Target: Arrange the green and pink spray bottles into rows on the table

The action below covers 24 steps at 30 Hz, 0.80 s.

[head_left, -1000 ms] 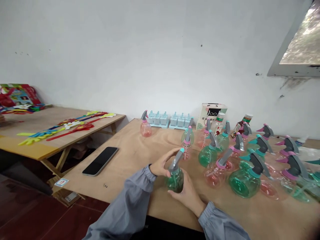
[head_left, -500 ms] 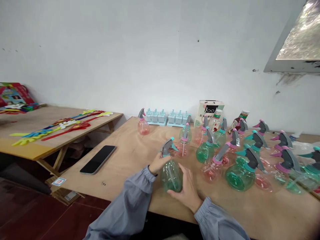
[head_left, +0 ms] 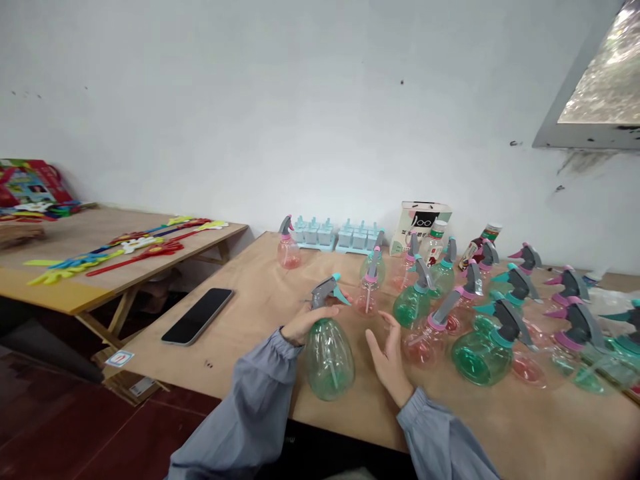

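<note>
A clear green spray bottle [head_left: 330, 360] with a grey and teal trigger head is tilted near the front of the table. My left hand [head_left: 306, 321] is wrapped round its neck, just under the trigger. To the right of the bottle, my right hand [head_left: 390, 357] is apart from it, thumb and fingers spread, holding nothing. Beyond my right hand stands a pink spray bottle [head_left: 367, 298], and another pink spray bottle [head_left: 425, 343] is close on its right.
Several green and pink spray bottles [head_left: 480, 357] crowd the table's right side. A phone [head_left: 199, 316] lies at the left edge. Light blue popsicle moulds [head_left: 360, 237], a box [head_left: 407, 223] and a lone pink sprayer [head_left: 289, 253] line the back. Plastic hand clappers [head_left: 135, 245] cover a second table.
My right hand has let go of the green spray bottle and moved off to the right, opening. The bottle, still in my left hand, has shifted slightly left and tilted.
</note>
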Each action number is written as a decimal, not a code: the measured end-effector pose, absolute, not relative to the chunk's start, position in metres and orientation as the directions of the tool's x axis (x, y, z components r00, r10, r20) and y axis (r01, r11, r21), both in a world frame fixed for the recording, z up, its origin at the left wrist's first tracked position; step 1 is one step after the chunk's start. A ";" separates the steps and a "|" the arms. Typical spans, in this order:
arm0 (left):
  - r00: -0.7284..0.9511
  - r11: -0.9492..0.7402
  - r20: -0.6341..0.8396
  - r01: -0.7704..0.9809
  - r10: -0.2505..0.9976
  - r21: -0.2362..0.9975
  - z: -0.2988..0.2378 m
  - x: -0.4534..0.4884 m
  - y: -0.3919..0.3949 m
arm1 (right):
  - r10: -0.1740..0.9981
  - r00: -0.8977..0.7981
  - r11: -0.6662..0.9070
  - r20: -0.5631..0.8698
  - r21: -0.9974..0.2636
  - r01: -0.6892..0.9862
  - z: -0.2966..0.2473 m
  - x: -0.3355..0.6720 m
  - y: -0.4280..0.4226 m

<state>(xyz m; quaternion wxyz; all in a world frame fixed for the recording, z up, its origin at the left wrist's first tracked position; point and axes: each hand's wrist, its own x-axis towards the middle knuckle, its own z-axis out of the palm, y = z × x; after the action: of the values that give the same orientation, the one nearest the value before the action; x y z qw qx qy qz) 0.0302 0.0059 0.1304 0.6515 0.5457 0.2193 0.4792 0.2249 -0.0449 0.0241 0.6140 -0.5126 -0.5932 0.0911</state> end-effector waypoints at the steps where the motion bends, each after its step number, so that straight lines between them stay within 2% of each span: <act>1: 0.371 -0.088 0.238 -0.380 0.898 0.921 0.131 0.030 0.006 | 0.712 0.293 0.435 0.638 -0.728 0.530 0.025 0.226 -0.035; 4: 0.169 -0.187 0.253 -0.331 0.953 0.925 0.130 0.032 0.006 | 0.675 0.264 0.419 0.689 -0.653 0.631 0.027 0.228 -0.003; 7: 0.253 -0.208 0.295 -0.320 0.921 0.924 0.131 0.034 0.005 | 0.631 0.253 0.413 0.734 -0.593 0.691 0.027 0.229 0.023; 9: 0.311 -0.185 0.295 -0.338 0.903 0.923 0.133 0.034 0.004 | 0.616 0.281 0.391 0.736 -0.595 0.703 0.025 0.229 0.035; 13: 0.172 -0.220 0.291 -0.343 0.941 0.913 0.134 0.033 0.003 | 0.614 0.315 0.358 0.724 -0.611 0.706 0.016 0.231 0.048; 18: 0.307 -0.221 0.333 -0.347 0.892 0.911 0.133 0.031 0.004 | 0.609 0.294 0.369 0.737 -0.591 0.717 0.002 0.232 0.054; 22: 0.240 -0.220 0.314 -0.347 0.919 0.912 0.130 0.031 0.005 | 0.633 0.306 0.361 0.711 -0.621 0.696 -0.006 0.235 0.058; 24: 0.268 -0.205 0.297 -0.321 0.917 0.924 0.131 0.032 0.004 | 0.661 0.308 0.353 0.685 -0.645 0.678 -0.009 0.237 0.059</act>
<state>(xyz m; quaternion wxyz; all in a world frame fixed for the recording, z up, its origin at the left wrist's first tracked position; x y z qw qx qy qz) 0.0320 0.0042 0.1314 0.5705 0.5553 0.2681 0.5425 0.2367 0.0589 -0.0088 0.5745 -0.5689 -0.5884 -0.0078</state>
